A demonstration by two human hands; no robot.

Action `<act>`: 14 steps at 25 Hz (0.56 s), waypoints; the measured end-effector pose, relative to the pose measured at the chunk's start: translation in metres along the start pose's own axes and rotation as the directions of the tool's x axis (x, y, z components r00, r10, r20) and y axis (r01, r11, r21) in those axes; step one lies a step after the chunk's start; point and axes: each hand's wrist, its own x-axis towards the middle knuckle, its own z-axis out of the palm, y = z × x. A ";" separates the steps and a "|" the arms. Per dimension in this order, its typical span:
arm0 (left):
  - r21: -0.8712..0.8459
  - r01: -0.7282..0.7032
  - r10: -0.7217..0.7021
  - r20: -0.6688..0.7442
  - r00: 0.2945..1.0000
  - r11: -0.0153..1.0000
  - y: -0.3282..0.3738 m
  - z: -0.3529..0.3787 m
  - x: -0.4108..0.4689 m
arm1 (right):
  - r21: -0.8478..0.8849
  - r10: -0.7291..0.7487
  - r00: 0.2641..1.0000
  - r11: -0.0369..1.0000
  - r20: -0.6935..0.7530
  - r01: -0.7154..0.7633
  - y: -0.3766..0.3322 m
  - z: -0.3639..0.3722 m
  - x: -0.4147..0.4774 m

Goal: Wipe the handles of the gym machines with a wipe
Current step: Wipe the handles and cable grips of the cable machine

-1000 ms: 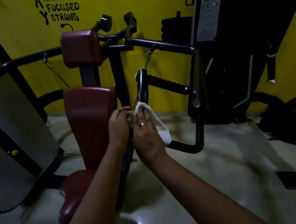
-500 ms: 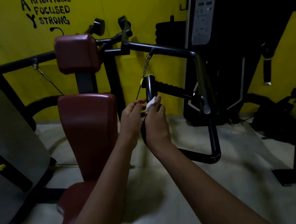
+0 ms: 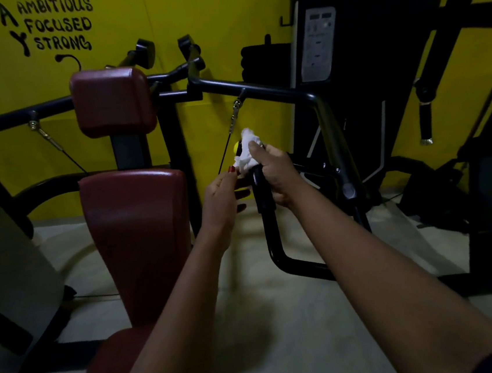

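Wipe point(image 3: 247, 149) sat bunched over the top end of the upright black handle point(image 3: 262, 196), right hand point(image 3: 274, 174) clenched round both, the bar's long axis running straight down below its fingers, while left hand point(image 3: 224, 194) hovered loose-fingered just beside, gripping nothing.

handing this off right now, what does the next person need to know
Right hand: grips the wipe, which is bunched over the top of the upright handle.
Left hand: fingers relaxed, holds nothing, close beside the handle; I cannot tell whether it touches it.
Done: the wipe is on the handle's top end. How much is already clean does not show.
Left: probably the length of handle below the wipe, then the handles of the other machines.
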 end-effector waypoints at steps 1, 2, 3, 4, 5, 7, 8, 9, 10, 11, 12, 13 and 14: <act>-0.006 -0.001 0.001 -0.002 1.000 1.000 0.000 -0.001 0.004 | 0.178 0.094 0.995 0.979 0.045 -0.100 0.000 -0.001 -0.002; -0.012 0.003 -0.003 -0.003 1.000 1.000 -0.001 -0.004 0.008 | 0.206 0.151 0.987 0.966 0.052 -0.159 -0.001 0.000 0.001; -0.012 0.012 -0.012 0.004 1.000 1.000 -0.001 -0.007 0.011 | 0.144 0.159 0.987 0.976 0.030 -0.161 -0.003 0.000 0.007; -0.009 0.022 -0.022 0.017 1.000 1.000 -0.002 -0.010 0.014 | -0.017 0.094 0.996 0.995 -0.008 -0.094 -0.008 0.001 0.013; -0.009 0.033 -0.033 0.033 0.999 0.999 -0.002 -0.013 0.019 | -0.262 -0.022 0.999 0.965 -0.044 0.009 -0.011 0.002 0.021; 0.001 0.048 -0.048 0.058 0.997 0.999 -0.003 -0.017 0.027 | -0.656 -0.234 0.972 0.737 -0.021 0.163 -0.011 0.003 0.030; 0.007 0.046 -0.046 0.065 0.997 0.999 -0.002 -0.018 0.030 | -0.704 -0.284 0.959 0.683 -0.009 0.195 -0.009 0.003 0.031; 0.005 0.043 -0.043 0.069 0.997 0.999 -0.001 -0.016 0.033 | -0.679 -0.319 0.948 0.700 -0.019 0.222 -0.007 0.004 0.030; 0.000 0.041 -0.041 0.071 0.997 0.999 0.002 -0.013 0.036 | -0.616 -0.342 0.938 0.752 -0.060 0.235 -0.004 0.003 0.028; -0.011 0.035 -0.034 0.075 0.997 0.999 0.005 -0.009 0.039 | -0.548 -0.362 0.923 0.802 -0.130 0.237 -0.001 0.001 0.026; -0.018 0.024 -0.023 0.076 0.997 1.000 0.007 -0.004 0.041 | -0.494 -0.363 0.910 0.839 -0.199 0.227 0.003 -0.004 0.026; -0.015 0.009 -0.008 0.074 0.997 1.000 0.009 -0.001 0.044 | -0.459 -0.350 0.903 0.864 -0.249 0.208 0.006 -0.010 0.026; -0.002 -0.010 0.010 0.067 0.998 1.000 0.010 0.003 0.048 | -0.425 -0.324 0.903 0.886 -0.280 0.186 0.008 -0.018 0.028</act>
